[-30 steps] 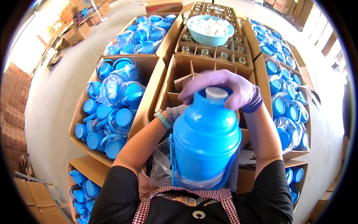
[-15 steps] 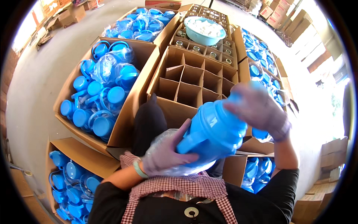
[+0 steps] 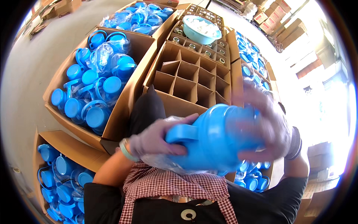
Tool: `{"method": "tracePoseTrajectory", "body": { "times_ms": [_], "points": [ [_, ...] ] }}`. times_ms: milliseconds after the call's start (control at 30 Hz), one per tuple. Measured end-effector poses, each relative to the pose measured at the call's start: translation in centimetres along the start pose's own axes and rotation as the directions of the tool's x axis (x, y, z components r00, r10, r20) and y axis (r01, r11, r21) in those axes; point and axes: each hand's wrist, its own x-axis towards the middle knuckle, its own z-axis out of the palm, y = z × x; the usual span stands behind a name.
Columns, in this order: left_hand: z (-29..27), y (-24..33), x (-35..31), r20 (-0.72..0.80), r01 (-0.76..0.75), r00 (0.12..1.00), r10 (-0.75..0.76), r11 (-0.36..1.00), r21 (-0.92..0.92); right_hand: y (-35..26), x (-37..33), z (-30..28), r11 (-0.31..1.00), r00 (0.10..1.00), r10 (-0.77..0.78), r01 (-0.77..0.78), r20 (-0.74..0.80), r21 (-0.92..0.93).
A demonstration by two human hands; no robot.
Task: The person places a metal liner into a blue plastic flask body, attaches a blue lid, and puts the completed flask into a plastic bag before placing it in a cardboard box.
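Note:
A blue plastic thermos jug (image 3: 212, 134) with a side handle lies tilted in front of my chest, its narrower end toward the right. My left hand (image 3: 158, 139) is closed on its handle side, thumb above and fingers below. Clear plastic wrap (image 3: 164, 161) hangs about the jug's base under that hand. My right hand (image 3: 274, 128) is at the narrower end, smeared by motion, so its grip cannot be made out. Both hands wear thin greyish-purple gloves. Just beyond the jug stands a cardboard carton with dividers (image 3: 186, 89), its visible cells holding nothing.
Cartons of blue jugs stand at left (image 3: 126, 108), lower left (image 3: 74, 138), far left (image 3: 158, 35) and right (image 3: 235, 71). A light-blue basin (image 3: 201, 37) of white pieces rests on a divided carton of glass-necked items (image 3: 223, 56). Stacked boxes (image 3: 274, 16) stand far right.
The jug has tipped further toward the right, closer to level. My right hand has moved right and down about its narrower end. My left hand keeps its hold, and the view has shifted slightly.

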Motion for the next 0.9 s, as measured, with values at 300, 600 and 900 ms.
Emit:
{"method": "tracePoseTrajectory", "body": {
  "times_ms": [300, 600, 900],
  "points": [
    [9.1, -4.2, 1.0, -0.322, -0.081, 0.913, 0.251, 0.884, 0.46, 2.4, -3.5, 4.5, 0.524, 0.562, 0.821, -0.812, 0.101, 0.258],
    [8.8, -4.8, 2.0, -0.409, 0.032, 0.878, 0.25, 0.821, 0.571, 5.8, -6.7, 5.9, 0.499, 0.57, 0.806, -0.798, 0.157, 0.337],
    [-1.2, -0.6, 1.9, -0.027, 0.096, 0.995, -0.097, 0.995, -0.033, 1.5, -1.7, 2.5, 0.905, 0.968, 0.237, -0.189, -0.082, 0.382]
  ]
}}
